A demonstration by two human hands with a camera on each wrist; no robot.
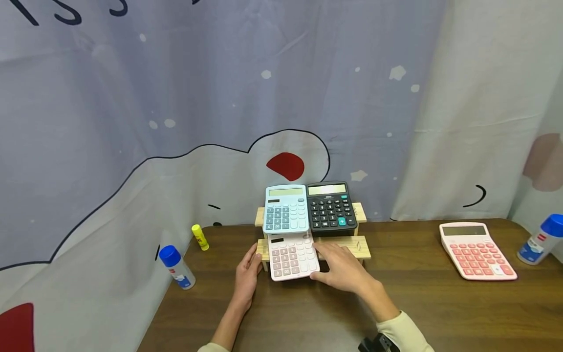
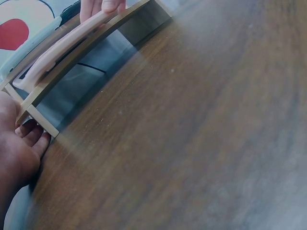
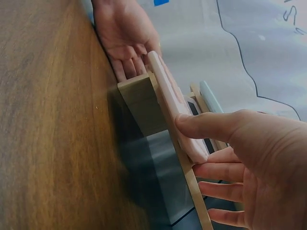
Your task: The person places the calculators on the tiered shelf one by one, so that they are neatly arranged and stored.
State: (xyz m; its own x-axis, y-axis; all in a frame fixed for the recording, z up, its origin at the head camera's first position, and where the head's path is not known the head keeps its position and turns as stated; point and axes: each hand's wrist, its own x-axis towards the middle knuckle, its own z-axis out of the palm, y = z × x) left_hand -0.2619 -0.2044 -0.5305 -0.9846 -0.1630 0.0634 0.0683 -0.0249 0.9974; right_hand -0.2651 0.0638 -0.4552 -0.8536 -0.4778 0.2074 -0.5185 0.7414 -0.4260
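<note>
A two-step wooden stand (image 1: 338, 240) stands at the table's back edge. The light blue calculator (image 1: 286, 225) and the black calculator (image 1: 331, 199) lean side by side on its upper step. On the lower step sits a pale pink calculator (image 1: 293, 277), its top tucked behind the blue one. My right hand (image 1: 343, 269) pinches the pink calculator's right edge, thumb on the front side (image 3: 180, 125). At the stand's left end, my left hand (image 1: 247, 276) grips the wooden frame (image 2: 43, 120), its fingers curled by the leg.
To the left are a yellow glue stick (image 1: 200, 237) and a blue-capped white bottle (image 1: 177, 268). Another pink-keyed calculator (image 1: 477, 252) lies at right, beside a second blue-capped bottle (image 1: 538, 242). A patterned curtain (image 1: 211, 98) hangs behind the brown table (image 1: 299, 322).
</note>
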